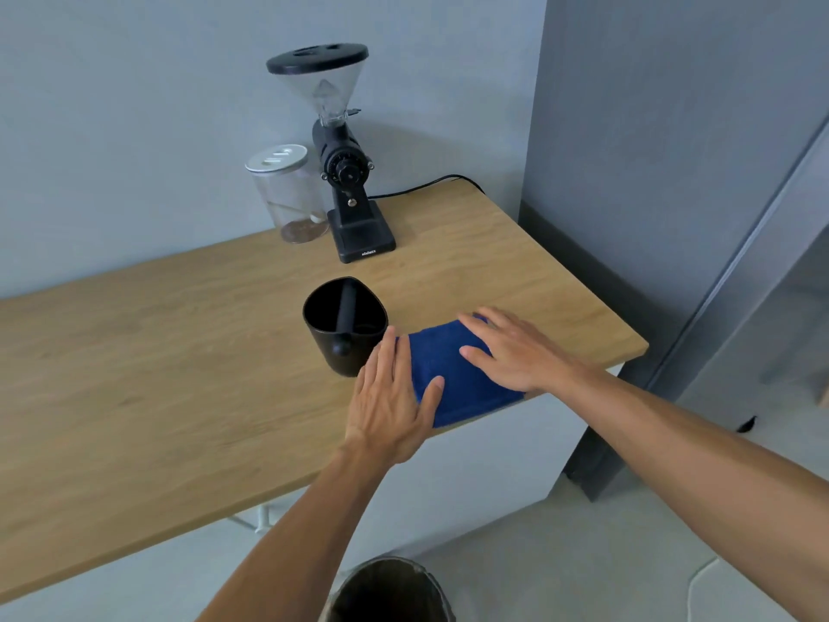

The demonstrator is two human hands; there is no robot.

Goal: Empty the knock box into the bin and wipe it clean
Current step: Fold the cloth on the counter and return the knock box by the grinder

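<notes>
Head view: you're looking down at both hands flat on the blue cloth, which lies near the counter edge.
Left hand: your left hand is spread wide, palm down, on the cloth's left end, gripping nothing.
Right hand: your right hand is also open, fingers fanned over the far right part of the cloth, holding nothing.
Knock box: the black box stands upright on the counter, just left of the cloth and next to your left fingertips; whether they touch it I can't tell.
Inside the box: dark, bar across the top, contents too dark to read.
Bin: the dark rim of the bin sits on the floor below the counter edge, close to you.
Step, as I judge it: you're smoothing or gathering the cloth; I can't say whether the box is emptied and wiped yet.
Next move: if it's still full, take the box in one hand, carry it over the bin, tip it and knock it out. If it's empty, bunch the cloth and wipe inside, steadying the box with the other hand.
Count: two hands, one box, one cloth, one bin.
Also here: one grinder and one glass jar at the back, well apart from your work.
</notes>
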